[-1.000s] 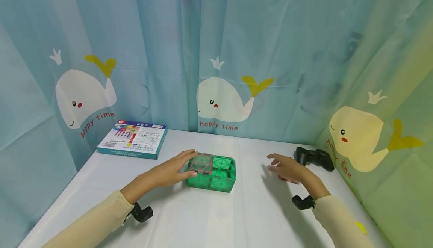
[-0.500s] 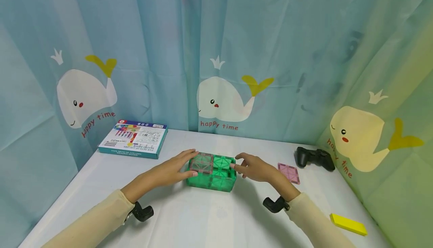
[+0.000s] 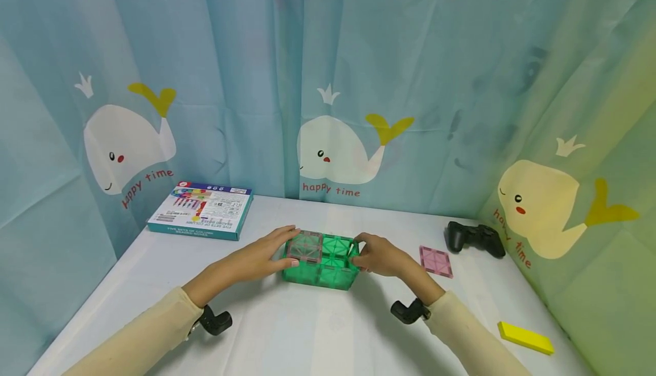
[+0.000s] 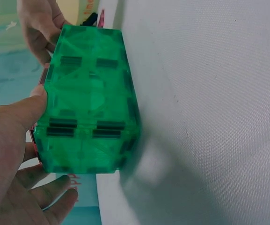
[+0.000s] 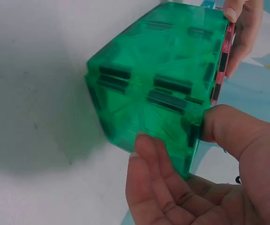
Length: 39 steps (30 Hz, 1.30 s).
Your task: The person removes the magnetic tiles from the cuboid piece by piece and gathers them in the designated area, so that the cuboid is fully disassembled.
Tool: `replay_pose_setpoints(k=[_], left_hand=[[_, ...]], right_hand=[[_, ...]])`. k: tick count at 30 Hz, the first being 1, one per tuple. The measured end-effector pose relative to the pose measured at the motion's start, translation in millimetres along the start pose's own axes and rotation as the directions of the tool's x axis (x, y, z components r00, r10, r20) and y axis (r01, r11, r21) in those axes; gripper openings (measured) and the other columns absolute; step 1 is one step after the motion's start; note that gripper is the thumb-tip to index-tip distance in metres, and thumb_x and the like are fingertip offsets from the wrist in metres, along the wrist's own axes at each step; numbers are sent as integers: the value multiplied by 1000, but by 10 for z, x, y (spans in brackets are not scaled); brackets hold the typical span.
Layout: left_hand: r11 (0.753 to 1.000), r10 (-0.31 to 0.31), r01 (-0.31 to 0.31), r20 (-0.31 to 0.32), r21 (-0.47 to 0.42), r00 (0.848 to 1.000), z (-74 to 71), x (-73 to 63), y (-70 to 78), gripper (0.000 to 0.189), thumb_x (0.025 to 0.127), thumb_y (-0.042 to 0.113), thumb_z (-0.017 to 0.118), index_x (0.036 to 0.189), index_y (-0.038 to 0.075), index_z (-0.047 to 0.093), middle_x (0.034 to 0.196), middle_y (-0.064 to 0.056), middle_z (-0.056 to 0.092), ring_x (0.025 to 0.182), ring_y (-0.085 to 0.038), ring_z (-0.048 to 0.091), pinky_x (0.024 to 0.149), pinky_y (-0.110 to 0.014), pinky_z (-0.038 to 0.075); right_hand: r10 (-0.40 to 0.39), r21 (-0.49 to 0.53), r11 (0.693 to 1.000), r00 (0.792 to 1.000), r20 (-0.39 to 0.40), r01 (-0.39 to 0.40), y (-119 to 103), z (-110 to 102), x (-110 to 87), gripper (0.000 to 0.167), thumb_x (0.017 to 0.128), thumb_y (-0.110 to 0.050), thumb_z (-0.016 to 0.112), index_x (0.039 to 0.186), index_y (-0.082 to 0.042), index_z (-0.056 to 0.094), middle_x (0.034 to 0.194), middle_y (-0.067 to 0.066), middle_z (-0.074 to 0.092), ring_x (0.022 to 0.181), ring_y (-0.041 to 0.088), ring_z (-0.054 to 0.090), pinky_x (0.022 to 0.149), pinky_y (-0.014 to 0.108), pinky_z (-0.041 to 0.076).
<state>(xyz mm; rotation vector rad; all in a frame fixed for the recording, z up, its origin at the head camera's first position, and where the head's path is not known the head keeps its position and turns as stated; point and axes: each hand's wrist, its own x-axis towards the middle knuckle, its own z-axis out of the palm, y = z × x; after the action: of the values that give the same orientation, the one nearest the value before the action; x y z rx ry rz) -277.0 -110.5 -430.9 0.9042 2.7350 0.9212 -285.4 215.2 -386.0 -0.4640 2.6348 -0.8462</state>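
Note:
A see-through green box of magnetic tiles (image 3: 318, 275) stands on the white table. A pink magnetic tile (image 3: 306, 246) lies over the left part of its top, and the right part shows green tiles with a gap. My left hand (image 3: 261, 257) rests on the box's left end, thumb at the front top edge and fingers spread toward the back. At the other end, my right hand (image 3: 381, 256) pinches the upright green end tile (image 5: 149, 117), thumb at its top edge and fingertips against its outer face. Another pink magnetic tile (image 3: 435, 261) lies flat right of that hand.
A black game controller (image 3: 475, 239) sits at the back right. Nearer the front right lies a yellow block (image 3: 525, 338). A flat cardboard toy box (image 3: 201, 211) is at the back left. Whale-print curtains (image 3: 338, 80) hang around the table.
My right hand has come left from beside the loose pink tile to the box's right end and now pinches its end tile. The left hand has stayed in place.

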Motion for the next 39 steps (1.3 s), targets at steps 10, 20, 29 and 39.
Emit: replay_pose_setpoints(k=[10, 20, 29, 39], left_hand=[[1000, -1, 1, 7, 7, 1000, -10, -2, -7, 80, 105, 53, 61, 168, 17, 29, 175, -15, 20, 159, -39, 27, 124, -62, 31], [1000, 3, -3, 5, 4, 1000, -9, 0, -11, 80, 104, 54, 62, 168, 18, 30, 175, -12, 20, 159, -36, 27, 125, -60, 31], [1000, -3, 3, 1, -5, 1000, -21, -14, -10, 79, 104, 53, 62, 168, 18, 30, 176, -11, 20, 160, -35, 26, 125, -60, 31], [1000, -9, 8, 11, 1, 1000, -10, -1, -12, 79, 104, 55, 61, 168, 21, 29, 176, -6, 19, 160, -33, 25, 125, -59, 31]], right_hand=[[-10, 34, 999, 1000, -14, 10, 146, -101, -132, 50, 98, -2, 74, 143, 5, 52, 109, 21, 65, 79, 25, 74, 75, 39, 63], [-77, 45, 995, 988, -136, 84, 480, -314, -230, 46, 99, 0, 71, 140, 5, 52, 116, 28, 64, 81, 27, 73, 74, 45, 64], [-79, 74, 992, 954, -290, 104, 1075, -663, -166, 48, 102, -2, 69, 145, 8, 49, 118, 33, 62, 97, 36, 73, 77, 43, 65], [-46, 62, 996, 964, -263, 64, 1476, -667, -101, 48, 101, -6, 72, 141, 8, 52, 117, 32, 65, 106, 41, 69, 76, 36, 63]])
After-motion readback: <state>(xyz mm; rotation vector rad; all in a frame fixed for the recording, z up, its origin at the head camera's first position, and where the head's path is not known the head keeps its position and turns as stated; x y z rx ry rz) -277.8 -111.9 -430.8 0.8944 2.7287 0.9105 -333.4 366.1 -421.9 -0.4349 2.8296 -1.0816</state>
